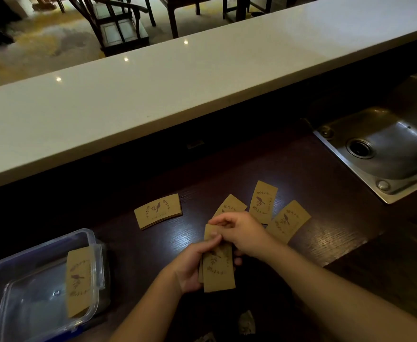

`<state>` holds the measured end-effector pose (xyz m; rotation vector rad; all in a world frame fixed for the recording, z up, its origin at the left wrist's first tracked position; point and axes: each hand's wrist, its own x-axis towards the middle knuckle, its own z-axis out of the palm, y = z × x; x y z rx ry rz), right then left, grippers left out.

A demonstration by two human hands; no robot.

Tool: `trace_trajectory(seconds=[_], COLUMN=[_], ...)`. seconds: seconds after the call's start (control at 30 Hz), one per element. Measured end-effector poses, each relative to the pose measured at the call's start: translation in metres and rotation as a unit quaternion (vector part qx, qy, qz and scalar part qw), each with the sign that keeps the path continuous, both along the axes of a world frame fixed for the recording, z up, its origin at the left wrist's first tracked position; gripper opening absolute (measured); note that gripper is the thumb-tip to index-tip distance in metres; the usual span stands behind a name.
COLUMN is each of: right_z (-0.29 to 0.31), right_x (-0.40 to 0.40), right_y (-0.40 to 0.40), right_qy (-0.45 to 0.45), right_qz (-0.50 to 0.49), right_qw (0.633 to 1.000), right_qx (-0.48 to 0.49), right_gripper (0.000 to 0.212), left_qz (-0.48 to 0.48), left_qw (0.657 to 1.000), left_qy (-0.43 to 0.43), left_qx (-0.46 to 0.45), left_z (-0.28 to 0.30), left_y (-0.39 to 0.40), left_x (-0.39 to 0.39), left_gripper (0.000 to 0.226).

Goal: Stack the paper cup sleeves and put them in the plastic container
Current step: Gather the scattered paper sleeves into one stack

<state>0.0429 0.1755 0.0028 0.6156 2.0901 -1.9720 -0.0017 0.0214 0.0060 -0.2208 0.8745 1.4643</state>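
My left hand [193,265] and my right hand [242,234] both grip a small stack of brown paper cup sleeves [218,270], printed with a bird and leaves, just above the dark wooden counter. Behind my hands lie three loose sleeves: one [232,204] partly hidden by my right hand, one [263,202] further back, one [288,222] to the right. A small pile of sleeves [158,211] lies to the left of them. A clear plastic container [93,245] stands at the lower left, with a sleeve [77,282] leaning inside against its right wall.
A steel sink [385,149] is set into the counter at the right. A raised white bar top [153,95] runs across behind the dark wooden counter [326,218]. Dark wooden chairs [118,23] stand on the floor beyond it.
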Motion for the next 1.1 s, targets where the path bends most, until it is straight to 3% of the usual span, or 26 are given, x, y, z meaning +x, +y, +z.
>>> trace_trajectory(seconds=[0.1, 0.2, 0.3, 0.4, 0.47, 0.53, 0.7, 0.77, 0.83, 0.93, 1.0, 1.1], right_z=[-0.001, 0.000, -0.003, -0.005, -0.006, -0.008, -0.008, -0.007, -0.008, -0.006, -0.002, 0.005], right_x=[0.004, 0.014, 0.035, 0.059, 0.068, 0.072, 0.061, 0.057, 0.057, 0.062, 0.065, 0.054], right_y=[0.002, 0.026, 0.064, 0.098, 0.107, 0.109, 0.109, 0.112, 0.114, 0.112, 0.104, 0.075], right_qy=[0.046, 0.048, -0.029, -0.167, -0.249, -0.268, -0.266, -0.271, -0.220, -0.090, -0.039, -0.013], right_qz=[-0.015, -0.088, -0.180, -0.156, -0.119, -0.098, -0.075, -0.089, -0.156, -0.285, -0.303, -0.249], right_qw=[0.999, 0.991, 0.948, 0.889, 0.873, 0.868, 0.869, 0.872, 0.894, 0.947, 0.951, 0.959], right_qx=[0.016, 0.089, 0.262, 0.397, 0.403, 0.407, 0.411, 0.397, 0.358, 0.115, -0.052, -0.138], right_gripper=[0.015, 0.013, 0.023, 0.043, 0.072, 0.090, 0.094, 0.087, 0.057, 0.014, 0.011, 0.016], left_qz=[0.000, 0.057, 0.084, 0.083, 0.081, 0.080, 0.086, 0.087, 0.091, 0.106, 0.119, 0.125], left_qw=[1.000, 0.997, 0.995, 0.996, 0.996, 0.997, 0.996, 0.996, 0.996, 0.994, 0.992, 0.991], left_qy=[-0.011, -0.042, -0.048, -0.039, -0.030, -0.024, -0.015, -0.014, -0.013, -0.014, -0.014, -0.010], left_qx=[-0.021, -0.024, 0.006, 0.004, 0.002, 0.000, -0.003, -0.008, -0.017, -0.037, -0.045, -0.045], left_z=[-0.002, -0.006, -0.007, -0.007, -0.008, -0.008, -0.009, -0.009, -0.008, -0.006, -0.004, -0.001], left_y=[-0.007, -0.011, -0.015, -0.017, -0.016, -0.015, -0.011, -0.010, -0.009, -0.008, -0.008, -0.009], left_x=[0.001, 0.000, -0.002, -0.005, -0.005, -0.005, -0.004, -0.004, -0.004, -0.005, -0.007, -0.006], left_gripper=[0.025, 0.030, 0.043, 0.045, 0.049, 0.053, 0.046, 0.048, 0.047, 0.045, 0.044, 0.051])
